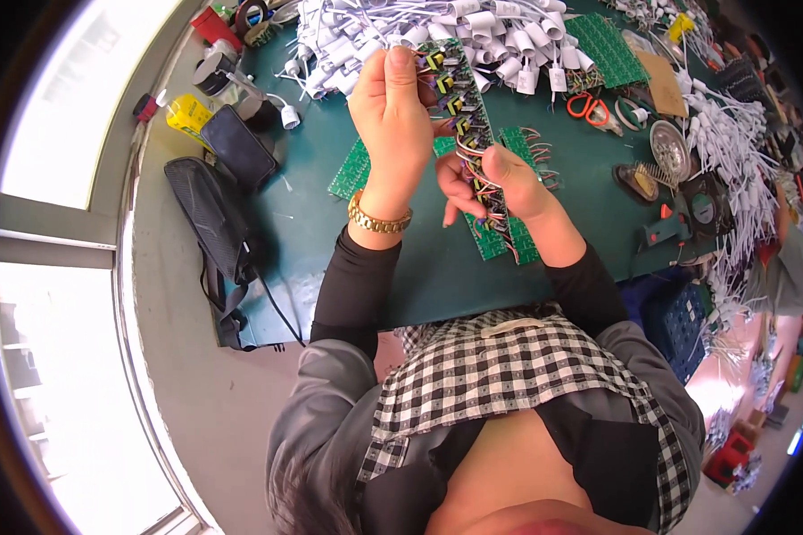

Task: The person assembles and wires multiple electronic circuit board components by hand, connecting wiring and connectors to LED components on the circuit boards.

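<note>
Circuit board [464,103], long axis pointing away and slightly left, is being grasped by fingers: left hand [390,120] near far end, right hand [520,185] lower.

A pile of white lamp sockets [526,40] with white leads covered the far side of the green table [321,259]. On the left, a red container [212,27] stood beyond a yellow bottle [187,116], with a dark flat case [241,147] just beside the bottle and a black bag [207,214] nearer. On the right lay orange-handled scissors [611,123], a brown card [664,85] and a round metal dish [670,150]. A blue crate [674,325] stood below the table's right edge; bright windows [71,374] lined the left.
</note>
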Available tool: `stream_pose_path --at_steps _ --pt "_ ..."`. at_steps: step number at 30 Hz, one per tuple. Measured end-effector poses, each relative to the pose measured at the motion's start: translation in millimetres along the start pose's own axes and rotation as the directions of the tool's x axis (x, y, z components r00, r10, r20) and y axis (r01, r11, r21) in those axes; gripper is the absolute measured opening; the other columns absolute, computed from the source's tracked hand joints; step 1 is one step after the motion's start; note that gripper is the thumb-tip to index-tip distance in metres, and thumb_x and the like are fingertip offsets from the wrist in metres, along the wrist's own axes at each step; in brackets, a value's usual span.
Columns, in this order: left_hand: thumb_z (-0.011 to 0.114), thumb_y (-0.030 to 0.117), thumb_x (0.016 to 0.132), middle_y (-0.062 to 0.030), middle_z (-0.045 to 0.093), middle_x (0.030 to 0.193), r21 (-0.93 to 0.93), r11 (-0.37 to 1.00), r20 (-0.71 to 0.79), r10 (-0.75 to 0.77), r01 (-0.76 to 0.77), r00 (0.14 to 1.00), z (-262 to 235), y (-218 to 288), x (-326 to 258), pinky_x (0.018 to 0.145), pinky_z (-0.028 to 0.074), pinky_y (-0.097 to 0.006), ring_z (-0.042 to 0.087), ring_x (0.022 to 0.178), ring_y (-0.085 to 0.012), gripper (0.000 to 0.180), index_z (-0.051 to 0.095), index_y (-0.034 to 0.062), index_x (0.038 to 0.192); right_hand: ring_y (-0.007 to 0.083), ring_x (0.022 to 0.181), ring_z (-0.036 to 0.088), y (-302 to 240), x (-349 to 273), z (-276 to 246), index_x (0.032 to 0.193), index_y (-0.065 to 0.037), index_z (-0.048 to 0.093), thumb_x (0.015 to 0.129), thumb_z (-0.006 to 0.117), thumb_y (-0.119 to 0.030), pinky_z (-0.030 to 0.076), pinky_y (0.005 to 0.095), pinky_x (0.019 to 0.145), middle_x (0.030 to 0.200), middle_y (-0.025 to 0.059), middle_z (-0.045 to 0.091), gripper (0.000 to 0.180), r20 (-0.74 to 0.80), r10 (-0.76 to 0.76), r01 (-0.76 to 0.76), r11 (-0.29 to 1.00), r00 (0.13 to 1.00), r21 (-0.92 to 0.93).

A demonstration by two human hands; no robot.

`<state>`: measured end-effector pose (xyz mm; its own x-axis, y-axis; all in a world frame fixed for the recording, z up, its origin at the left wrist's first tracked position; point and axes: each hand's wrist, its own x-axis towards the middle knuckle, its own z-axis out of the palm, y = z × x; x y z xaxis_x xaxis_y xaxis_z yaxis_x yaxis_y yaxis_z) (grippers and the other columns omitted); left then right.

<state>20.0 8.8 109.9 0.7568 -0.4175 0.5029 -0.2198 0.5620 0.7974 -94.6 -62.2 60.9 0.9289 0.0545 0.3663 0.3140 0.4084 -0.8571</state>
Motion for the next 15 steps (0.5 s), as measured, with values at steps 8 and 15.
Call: stream_pose_path --at_steps 8,15 --pt "0.055 0.024 0.093 0.0027 0.053 0.062 0.021 0.999 0.005 0.048 -0.048 0.999 -5.7 0.0 4.6 0.045 0.033 -0.018 0.043 0.051 -0.0026 0.026 0.060 0.0015 0.080 0.0105 0.077 0.057 -2.6 7.2 13.5 0.104 -0.001 0.054 0.095 0.045 -0.036 0.046 0.0241 0.069 0.089 0.0023 0.058 0.038 -0.412 -0.139 -0.023 0.931 0.900 -0.366" --pt "0.049 0.020 0.096 0.0049 0.046 0.056 0.004 0.996 0.139 -0.089 0.090 0.986 9.4 9.1 -5.0 0.044 0.031 -0.017 0.039 0.048 -0.0027 0.027 0.050 0.0064 0.072 0.0113 0.065 0.056 -17.6 2.8 19.1 0.086 0.003 0.055 0.100 0.031 -0.038 0.045 0.0244 0.060 0.074 0.0058 0.060 0.049 -0.316 -0.353 0.101 0.792 0.881 -0.602"
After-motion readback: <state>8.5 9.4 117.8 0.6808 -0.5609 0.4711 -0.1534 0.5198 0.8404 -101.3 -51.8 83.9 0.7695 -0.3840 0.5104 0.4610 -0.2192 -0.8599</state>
